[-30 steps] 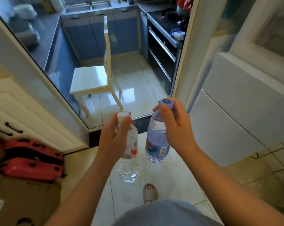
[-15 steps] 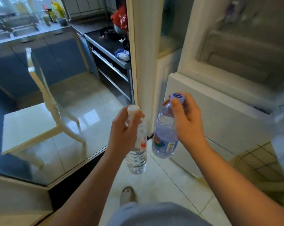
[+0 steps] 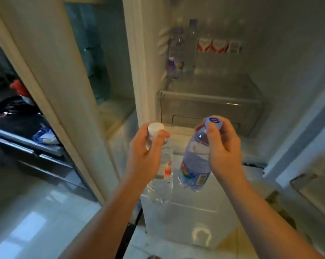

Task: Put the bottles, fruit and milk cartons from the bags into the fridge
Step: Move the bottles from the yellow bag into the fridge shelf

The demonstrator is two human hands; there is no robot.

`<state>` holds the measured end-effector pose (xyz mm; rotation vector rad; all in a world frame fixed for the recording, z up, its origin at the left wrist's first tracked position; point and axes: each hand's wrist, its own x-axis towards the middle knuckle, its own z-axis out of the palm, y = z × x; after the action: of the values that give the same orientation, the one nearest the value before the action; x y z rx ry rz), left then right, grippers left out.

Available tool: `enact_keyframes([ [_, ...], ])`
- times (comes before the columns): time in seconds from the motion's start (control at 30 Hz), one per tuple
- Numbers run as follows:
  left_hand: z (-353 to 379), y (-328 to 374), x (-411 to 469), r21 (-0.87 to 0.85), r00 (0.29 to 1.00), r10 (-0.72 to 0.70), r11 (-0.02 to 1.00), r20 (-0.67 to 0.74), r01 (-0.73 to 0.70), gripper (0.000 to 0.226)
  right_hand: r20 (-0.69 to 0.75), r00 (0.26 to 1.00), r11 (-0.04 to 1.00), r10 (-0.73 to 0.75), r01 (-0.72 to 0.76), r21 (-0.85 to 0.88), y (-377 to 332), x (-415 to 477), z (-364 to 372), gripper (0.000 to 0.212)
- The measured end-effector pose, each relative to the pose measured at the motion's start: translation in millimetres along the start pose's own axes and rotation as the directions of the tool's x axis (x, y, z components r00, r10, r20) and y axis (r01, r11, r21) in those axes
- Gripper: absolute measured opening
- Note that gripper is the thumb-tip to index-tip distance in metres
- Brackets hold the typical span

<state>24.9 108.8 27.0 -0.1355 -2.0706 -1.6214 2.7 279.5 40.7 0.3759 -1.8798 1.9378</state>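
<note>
My left hand (image 3: pixel 145 156) grips the neck of a clear bottle with a white cap and red label (image 3: pixel 162 182). A bluish bottle with a purple cap and colourful label (image 3: pixel 194 165) hangs from my right hand (image 3: pixel 223 146), which holds it by the neck. Both bottles hang in front of the open fridge (image 3: pixel 288 53). On its shelf stand two bottles (image 3: pixel 176 53) and red-and-white milk cartons (image 3: pixel 213 46). Below the shelf is a clear drawer (image 3: pixel 210 109).
The white fridge wall (image 3: pixel 135 53) rises at centre. To the left a pale door frame (image 3: pixel 51 71) borders a kitchen with a dark oven (image 3: pixel 27 131) and glossy tiled floor (image 3: pixel 27 212). The lower fridge front (image 3: pixel 186 221) lies under the bottles.
The view has swung right and up from the kitchen doorway to the open fridge interior. Both hands still hold their bottles by the necks, now closer to the fridge.
</note>
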Motion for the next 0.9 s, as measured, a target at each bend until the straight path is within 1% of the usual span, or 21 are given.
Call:
enact_keyframes([
  [0.03, 3, -2, 21, -0.001, 0.999, 0.029, 1.0, 0.027, -0.029, 0.035, -0.039, 0.999, 1.0, -0.031, 0.031, -0.004, 4, 17, 2, 0.015],
  [0.07, 5, -2, 42, -0.004, 0.998, 0.047, 0.999, 0.04, -0.046, 0.032, -0.074, 0.996, 0.999, -0.046, 0.045, -0.011, 4, 31, 5, 0.011],
  [0.13, 13, -1, 81, -0.049, 0.992, 0.106, 0.993, 0.069, -0.103, 0.013, -0.129, 0.987, 0.995, -0.096, 0.09, -0.05, 4, 59, 10, 0.01],
  [0.17, 18, 2, 99, -0.069, 0.986, 0.144, 0.988, 0.078, -0.139, 0.009, -0.153, 0.98, 0.991, -0.124, 0.114, -0.071, 3, 72, 10, 0.01],
  [0.3, 38, 18, 156, -0.156, 0.969, 0.235, 0.963, 0.076, -0.221, 0.01, -0.217, 0.955, 0.975, -0.204, 0.18, -0.129, -6, 121, 8, 0.012],
  [0.4, 52, 32, 191, -0.243, 0.96, 0.276, 0.936, 0.055, -0.255, 0.019, -0.215, 0.941, 0.961, -0.261, 0.231, -0.155, -16, 153, 3, 0.013],
  [0.53, 75, 53, 234, -0.326, 0.933, 0.36, 0.881, -0.008, -0.343, 0.017, -0.21, 0.916, 0.933, -0.343, 0.307, -0.187, -26, 195, -2, 0.014],
  [0.63, 95, 58, 263, -0.33, 0.906, 0.419, 0.847, -0.068, -0.416, 0.026, -0.203, 0.906, 0.923, -0.372, 0.337, -0.188, -24, 226, -5, 0.011],
  [0.7, 110, 57, 279, -0.313, 0.896, 0.435, 0.841, -0.092, -0.441, 0.022, -0.207, 0.9, 0.917, -0.384, 0.344, -0.202, -21, 245, -6, 0.011],
  [0.77, 125, 54, 291, -0.325, 0.892, 0.444, 0.834, -0.082, -0.445, 0.017, -0.209, 0.903, 0.919, -0.375, 0.333, -0.212, -14, 261, -7, 0.013],
  [0.9, 151, 37, 310, -0.3, 0.901, 0.423, 0.851, -0.096, -0.431, 0.023, -0.207, 0.925, 0.936, -0.317, 0.27, -0.226, 8, 291, -9, 0.007],
])
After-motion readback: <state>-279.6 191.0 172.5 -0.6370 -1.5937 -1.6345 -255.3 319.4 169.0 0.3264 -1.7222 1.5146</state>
